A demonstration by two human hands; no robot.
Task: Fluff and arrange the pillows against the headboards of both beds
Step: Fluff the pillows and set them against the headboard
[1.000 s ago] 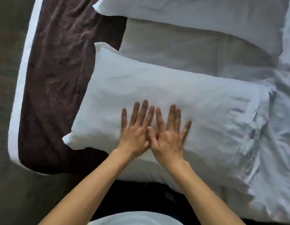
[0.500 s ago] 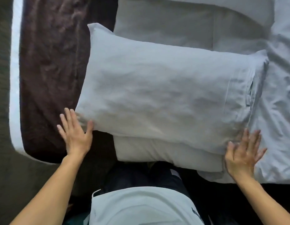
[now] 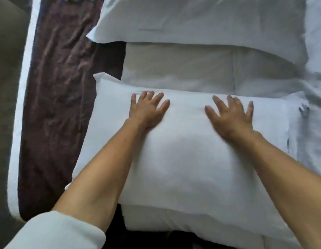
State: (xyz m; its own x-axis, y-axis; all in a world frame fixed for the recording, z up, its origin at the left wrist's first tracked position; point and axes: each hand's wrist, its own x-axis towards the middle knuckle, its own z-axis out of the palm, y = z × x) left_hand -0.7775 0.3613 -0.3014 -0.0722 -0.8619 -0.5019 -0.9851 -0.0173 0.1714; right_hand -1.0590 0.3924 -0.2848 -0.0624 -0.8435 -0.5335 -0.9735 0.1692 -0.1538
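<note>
A white pillow (image 3: 188,159) lies lengthwise across the near part of the bed, its open case end at the right. My left hand (image 3: 147,110) rests flat on its far left part, fingers spread. My right hand (image 3: 231,115) lies flat on its far right part, fingers also spread, slightly blurred. Neither hand grips anything. A second white pillow (image 3: 201,20) lies farther away, across the top of the view. Between the two pillows a strip of cream sheet (image 3: 177,69) shows.
A dark brown bed runner (image 3: 57,105) with a white border (image 3: 21,97) lies at the left, beside grey-brown floor (image 3: 5,69). Rumpled white bedding (image 3: 314,105) fills the right side. A cream layer (image 3: 156,221) sticks out under the near pillow's front edge.
Half a second ago my hands were at the pillow's two ends, off its top. Now both lie flat on its upper surface, and the view has shifted so the far pillow shows.
</note>
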